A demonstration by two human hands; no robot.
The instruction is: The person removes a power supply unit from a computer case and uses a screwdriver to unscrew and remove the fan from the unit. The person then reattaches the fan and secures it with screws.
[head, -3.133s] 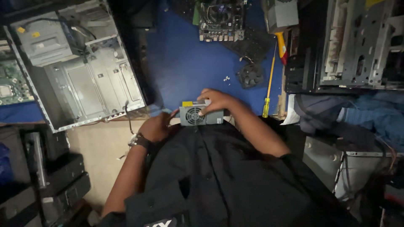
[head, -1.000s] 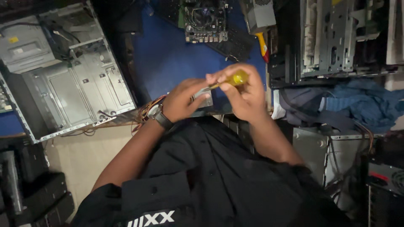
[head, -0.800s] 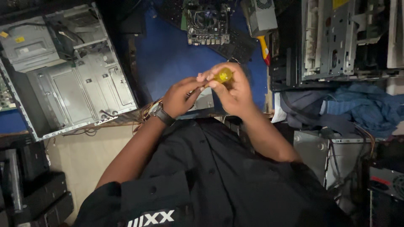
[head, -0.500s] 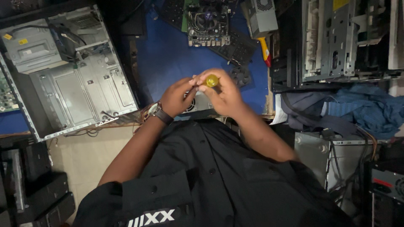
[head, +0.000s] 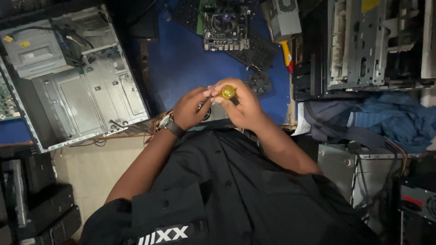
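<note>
The right hand (head: 243, 106) is clenched round a screwdriver (head: 228, 92), whose yellow butt shows between the fingers; the shaft is hidden. The left hand (head: 190, 108), a watch (head: 168, 123) on its wrist, is curled against a small grey power supply (head: 210, 112) that lies under both hands at the near edge of the blue mat (head: 181, 68); whether it grips the box or only steadies it cannot be told.

An open grey case (head: 77, 86) fills the left, its lower edge close beside the left wrist. A stripped metal chassis (head: 372, 43) stands at the right, just past the mat's edge. A heap of blue cloth (head: 390, 120) lies below it. At the far edge sits a motherboard (head: 225, 25), with a black fan (head: 259, 84) just beyond the right hand's knuckles. Bare mat lies open between case and hands.
</note>
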